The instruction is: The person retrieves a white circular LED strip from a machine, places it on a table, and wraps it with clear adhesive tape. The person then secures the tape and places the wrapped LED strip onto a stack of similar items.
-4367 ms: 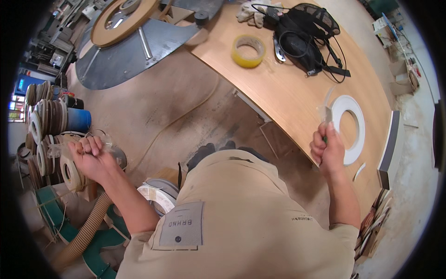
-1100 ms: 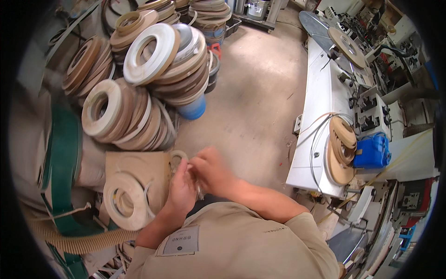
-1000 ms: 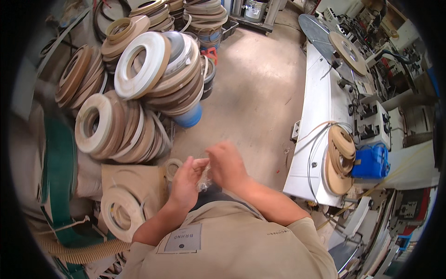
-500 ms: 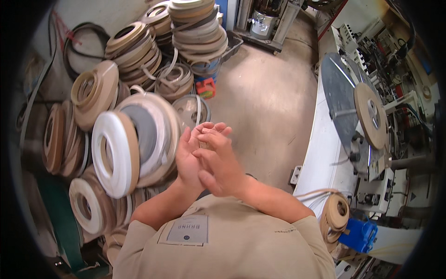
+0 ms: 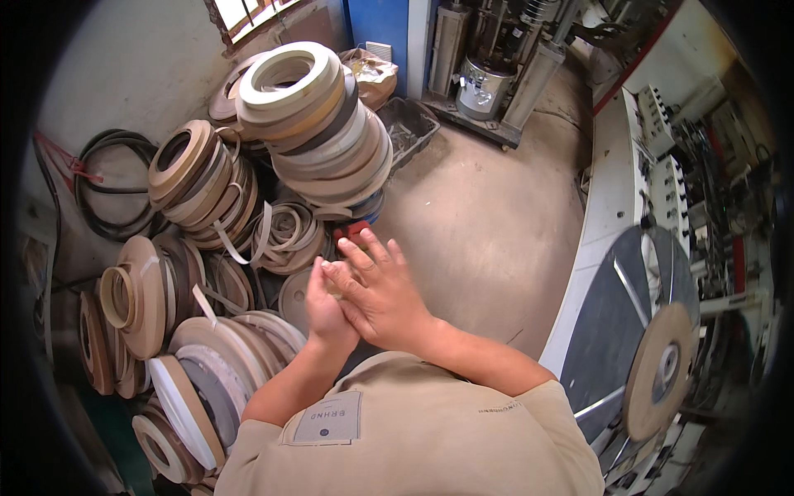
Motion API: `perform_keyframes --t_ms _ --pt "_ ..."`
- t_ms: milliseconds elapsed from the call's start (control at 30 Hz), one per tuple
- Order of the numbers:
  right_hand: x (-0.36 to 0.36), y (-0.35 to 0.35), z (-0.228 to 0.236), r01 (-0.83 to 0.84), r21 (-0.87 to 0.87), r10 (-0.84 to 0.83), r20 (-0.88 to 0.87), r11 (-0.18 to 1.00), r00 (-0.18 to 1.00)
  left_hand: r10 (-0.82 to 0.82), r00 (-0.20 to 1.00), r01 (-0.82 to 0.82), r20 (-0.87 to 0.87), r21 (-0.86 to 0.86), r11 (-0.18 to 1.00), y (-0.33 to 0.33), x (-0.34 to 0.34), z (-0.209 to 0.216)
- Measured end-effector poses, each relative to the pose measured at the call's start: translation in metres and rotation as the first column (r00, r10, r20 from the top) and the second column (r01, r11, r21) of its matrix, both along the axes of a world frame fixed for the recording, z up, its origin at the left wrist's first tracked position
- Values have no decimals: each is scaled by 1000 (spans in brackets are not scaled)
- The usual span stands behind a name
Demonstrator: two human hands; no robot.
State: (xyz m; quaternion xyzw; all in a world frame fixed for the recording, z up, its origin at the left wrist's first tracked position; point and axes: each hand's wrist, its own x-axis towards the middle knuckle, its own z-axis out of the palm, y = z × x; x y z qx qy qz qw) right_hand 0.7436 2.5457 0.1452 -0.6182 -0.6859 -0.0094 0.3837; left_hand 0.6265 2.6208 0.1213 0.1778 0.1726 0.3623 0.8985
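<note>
In front of my chest, my two bare hands meet palm against palm. My right hand (image 5: pixel 387 302) lies over the other with its fingers stretched out and spread, its back turned up. Beneath it is my left hand (image 5: pixel 329 312), its thumb side showing and most of its fingers covered by the right. I see no object between them. Nearest beyond the hands are a small red thing (image 5: pixel 353 231) on the floor and a flat pale disc (image 5: pixel 296 298), partly hidden by my left hand.
At left stand tall stacks of edge-banding rolls (image 5: pixel 331 136), with more rolls (image 5: pixel 186 405) leaning on their edges. A black crate (image 5: pixel 409 128) is behind. Along the right runs a machine (image 5: pixel 600 207) with a large dark disc (image 5: pixel 604 331) bearing a brown roll (image 5: pixel 657 372).
My view has tilted up and turned, bringing the window and blue panel in. My right hand's curled fingers have straightened and spread, and it covers more of my left palm.
</note>
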Motion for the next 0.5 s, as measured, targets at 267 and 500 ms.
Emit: perform_keyframes --t_ms 267,500 --pt "117 105 3 -239 -62 220 -228 969 949 104 943 -116 -315 -19 993 93 103 6" --pt "236 222 -6 -190 -133 172 -133 973 976 36 943 -19 -330 55 998 211 225 -7"
